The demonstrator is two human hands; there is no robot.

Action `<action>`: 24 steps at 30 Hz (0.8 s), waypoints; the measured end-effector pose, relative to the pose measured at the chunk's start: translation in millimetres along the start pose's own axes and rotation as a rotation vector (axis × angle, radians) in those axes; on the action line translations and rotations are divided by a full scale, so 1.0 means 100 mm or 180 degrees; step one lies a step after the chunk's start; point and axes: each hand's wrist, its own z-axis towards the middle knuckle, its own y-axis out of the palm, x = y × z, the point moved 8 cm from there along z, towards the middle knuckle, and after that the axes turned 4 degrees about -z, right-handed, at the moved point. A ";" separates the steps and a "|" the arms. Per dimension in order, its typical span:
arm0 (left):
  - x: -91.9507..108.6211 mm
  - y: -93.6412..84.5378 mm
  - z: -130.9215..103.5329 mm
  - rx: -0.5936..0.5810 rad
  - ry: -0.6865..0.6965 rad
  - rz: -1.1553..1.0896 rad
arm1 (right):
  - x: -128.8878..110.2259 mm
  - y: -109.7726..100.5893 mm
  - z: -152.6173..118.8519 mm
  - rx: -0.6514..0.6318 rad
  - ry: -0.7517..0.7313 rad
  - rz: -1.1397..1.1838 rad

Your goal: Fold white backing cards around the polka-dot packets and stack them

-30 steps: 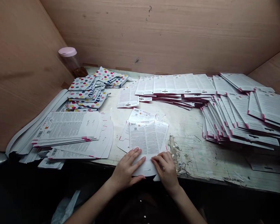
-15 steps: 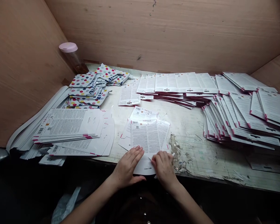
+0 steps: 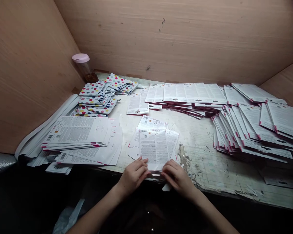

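A white printed paper envelope (image 3: 154,148) lies in front of me at the table edge, with dense text, a barcode and a square code. Its near end is lifted and shows a hang hole (image 3: 156,175). My left hand (image 3: 133,175) is closed on the left corner of that end, and my right hand (image 3: 177,175) grips the right corner. A small white strip (image 3: 166,187) sticks out beneath my right hand; whether my fingers hold it is hidden. More printed envelopes (image 3: 146,121) lie under the front one.
Flat envelopes (image 3: 75,130) lie stacked at left, behind them polka-dot packets (image 3: 95,99) and a pink-lidded container (image 3: 84,66). Rows of magenta-edged envelopes (image 3: 185,92) line the back, and another pile (image 3: 254,130) fills the right. Wooden panels (image 3: 185,42) enclose the worn table (image 3: 200,156).
The envelope's near flap, flat before, is now raised, exposing the hang hole. My left hand has moved from lying on the paper to gripping its corner. The whole view has shifted slightly.
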 end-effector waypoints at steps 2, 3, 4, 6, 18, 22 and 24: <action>-0.05 -0.04 0.00 0.0262 -0.0226 -0.0062 | 0.10 0.02 0.00 0.0121 0.0360 0.0195; -0.06 -0.05 0.00 0.0324 -0.0248 -0.0044 | 0.12 0.02 -0.02 0.0196 0.0472 0.0247; -0.05 -0.05 0.00 0.0333 -0.0218 0.0000 | 0.13 0.01 -0.05 0.0244 0.0526 0.0273; 0.00 -0.03 -0.02 0.0233 -0.0036 0.0105 | 0.10 0.01 -0.06 0.0216 0.0510 0.0311; 0.03 -0.02 -0.05 0.0078 0.0019 0.0200 | 0.13 -0.50 0.18 0.0007 0.0468 -0.0254; 0.04 0.00 -0.06 0.0070 0.0114 0.0204 | 0.02 -0.49 0.08 -0.0729 0.0389 -0.0194; 0.05 0.00 -0.06 0.0044 0.0159 0.0195 | 0.00 -0.34 0.20 -0.0821 0.0343 -0.0612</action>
